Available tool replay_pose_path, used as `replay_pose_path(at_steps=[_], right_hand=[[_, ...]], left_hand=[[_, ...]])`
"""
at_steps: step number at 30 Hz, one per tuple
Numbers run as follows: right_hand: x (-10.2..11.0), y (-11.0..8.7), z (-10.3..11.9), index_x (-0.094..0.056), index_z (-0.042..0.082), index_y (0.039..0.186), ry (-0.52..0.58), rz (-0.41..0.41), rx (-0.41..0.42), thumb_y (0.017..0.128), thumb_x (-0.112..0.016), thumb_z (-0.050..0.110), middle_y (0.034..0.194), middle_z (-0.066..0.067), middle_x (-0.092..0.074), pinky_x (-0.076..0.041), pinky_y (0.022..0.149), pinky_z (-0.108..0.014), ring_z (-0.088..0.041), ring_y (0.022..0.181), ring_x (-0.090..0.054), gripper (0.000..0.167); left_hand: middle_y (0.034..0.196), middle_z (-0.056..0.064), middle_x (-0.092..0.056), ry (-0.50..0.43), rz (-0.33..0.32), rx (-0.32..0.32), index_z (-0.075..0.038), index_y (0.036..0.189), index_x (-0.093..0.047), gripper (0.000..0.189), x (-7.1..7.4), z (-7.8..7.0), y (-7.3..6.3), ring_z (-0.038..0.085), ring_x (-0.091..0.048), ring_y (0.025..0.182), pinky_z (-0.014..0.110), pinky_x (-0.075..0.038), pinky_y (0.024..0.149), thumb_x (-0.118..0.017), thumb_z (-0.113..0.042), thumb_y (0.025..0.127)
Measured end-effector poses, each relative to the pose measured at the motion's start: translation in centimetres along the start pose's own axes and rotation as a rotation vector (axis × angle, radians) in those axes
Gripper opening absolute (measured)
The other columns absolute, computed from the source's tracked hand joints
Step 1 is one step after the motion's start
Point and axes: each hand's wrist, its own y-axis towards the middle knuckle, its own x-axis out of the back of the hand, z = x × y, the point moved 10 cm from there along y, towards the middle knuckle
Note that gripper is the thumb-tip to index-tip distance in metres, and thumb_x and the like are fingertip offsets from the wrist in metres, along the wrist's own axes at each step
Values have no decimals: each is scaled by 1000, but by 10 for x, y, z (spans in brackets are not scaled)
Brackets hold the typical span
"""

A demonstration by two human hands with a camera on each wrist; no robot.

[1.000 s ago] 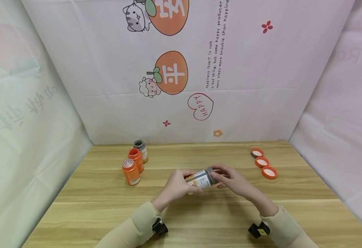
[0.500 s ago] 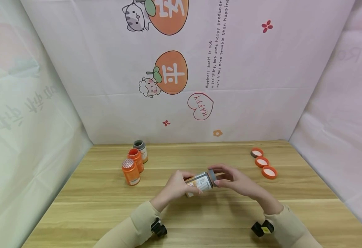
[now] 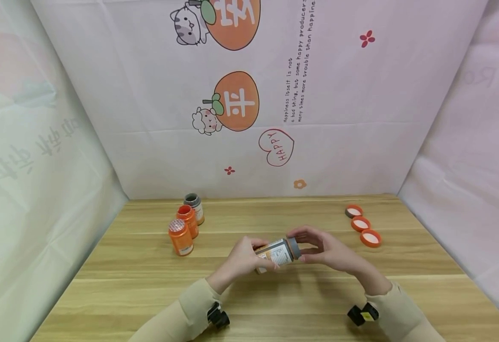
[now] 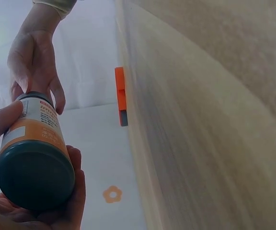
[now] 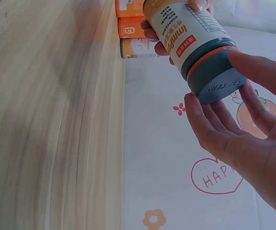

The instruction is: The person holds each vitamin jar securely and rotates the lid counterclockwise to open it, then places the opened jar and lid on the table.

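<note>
My left hand (image 3: 242,259) grips a supplement bottle (image 3: 277,253) with a white and orange label round its body. It is tilted off the table, its capped end towards the right. In the left wrist view the dark base of the bottle (image 4: 35,175) faces the camera. A grey cap (image 5: 217,76) with an orange ring sits on its mouth in the right wrist view. The thumb and fingers of my right hand (image 3: 332,254) pinch this cap round its rim. Part of the label is hidden under the left fingers.
At the left stand a front orange bottle (image 3: 181,239) with a patterned top, an uncapped orange bottle (image 3: 191,221) and an uncapped grey-necked bottle (image 3: 196,209). Three lids lie inside-up at the right: a grey-orange lid (image 3: 353,211), a middle orange lid (image 3: 361,223) and a front orange lid (image 3: 371,238).
My right hand has turned about the cap and shifted slightly right, its fingers spreading wider round it. The bottle has tipped a little in my left hand, which keeps its grip.
</note>
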Motion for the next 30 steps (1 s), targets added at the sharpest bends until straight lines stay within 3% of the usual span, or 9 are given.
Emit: replay_pose_path(at_steps=[6, 12, 16, 23, 30], right_hand=[[5, 0, -4, -47, 7, 133, -22, -58, -38, 87, -67, 13, 138, -14, -48, -48, 95, -42, -36, 127, -45, 50], [13, 2, -18, -47, 12, 134, -42, -160, -187, 97, -53, 31, 137, -17, -49, -50, 91, -41, -36, 124, -49, 42], [15, 4, -26, -47, 10, 133, -32, -201, -283, 98, -48, 39, 136, -20, -49, -51, 90, -45, -34, 120, -53, 46], [11, 4, -41, -43, 4, 136, -24, -222, -438, 97, -44, 48, 124, -18, -53, -50, 88, -49, -30, 107, -58, 59], [7, 5, -49, -44, 1, 135, -19, -227, -485, 96, -46, 49, 115, -17, -57, -54, 82, -45, -24, 95, -62, 62]], left_hand=[[82, -1, -70, 23, -13, 9, -12, 103, -72, 51, 0, 2, 0, 13, -60, 69, 29, -51, 61, -87, -24, 56], [86, 1, -70, 85, -38, -5, -8, 108, -70, 55, 0, -2, 1, 12, -59, 70, 27, -51, 59, -88, -22, 57], [88, 3, -69, 97, -51, -18, -7, 108, -70, 56, -3, -4, 2, 12, -59, 71, 26, -50, 59, -88, -22, 57], [90, 1, -69, 165, -90, -39, -7, 109, -69, 57, -4, -6, 6, 10, -58, 72, 24, -49, 62, -89, -23, 58], [94, 0, -69, 194, -119, -61, -11, 111, -69, 55, -3, -8, 6, 9, -57, 74, 23, -48, 62, -88, -19, 60]])
